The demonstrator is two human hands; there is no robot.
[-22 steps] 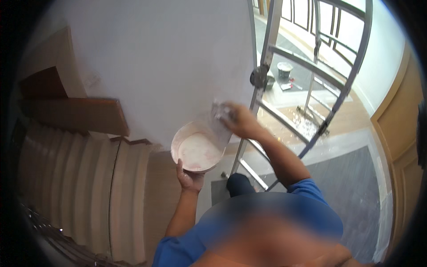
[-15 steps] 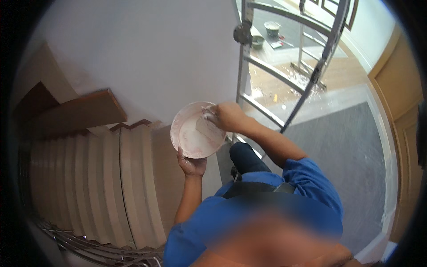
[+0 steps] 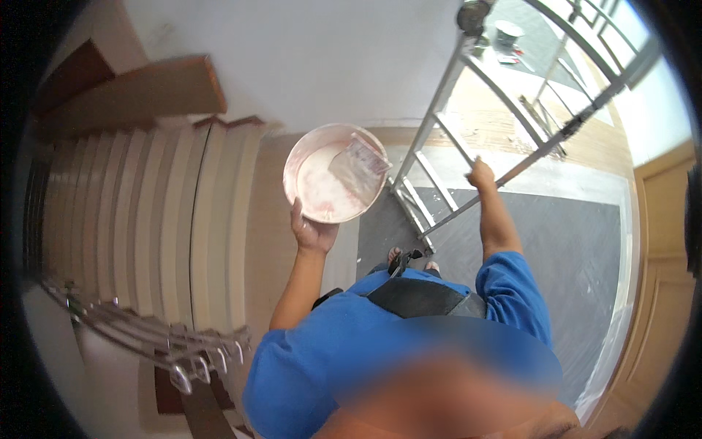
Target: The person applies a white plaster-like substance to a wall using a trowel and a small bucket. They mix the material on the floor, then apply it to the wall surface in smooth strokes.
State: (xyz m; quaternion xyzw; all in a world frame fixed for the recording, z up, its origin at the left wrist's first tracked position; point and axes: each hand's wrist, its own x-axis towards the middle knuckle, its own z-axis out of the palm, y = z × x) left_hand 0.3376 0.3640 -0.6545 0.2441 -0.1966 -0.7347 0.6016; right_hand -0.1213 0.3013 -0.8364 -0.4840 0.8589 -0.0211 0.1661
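My left hand [image 3: 314, 233] holds a round pinkish-white bucket [image 3: 296, 164] from its near side, thumb up against the wall. White paste coats the bottom and inner sides. A broad flat scraper [image 3: 355, 172] smeared with the same paste leans inside, its upper end resting by the right rim. Out to the right, my right hand [image 3: 480, 174] is closed round the aluminium ladder [image 3: 453, 139], where a rung meets the side rail; its fingers are partly hidden. The ladder stands ahead of me, with its feet on the grey floor covering.
Stairs [image 3: 153, 227] drop away on the left, beside a metal railing [image 3: 131, 333]. Brown boards [image 3: 146, 88] lean by the white wall [image 3: 292, 58]. Beyond the ladder stands another bucket [image 3: 508, 31] near small tools. A wooden door [image 3: 662, 241] is at the right.
My right hand has let go of the scraper, leaving it in the bucket, and has moved right onto the ladder. My left hand still holds the bucket. The view has shifted.
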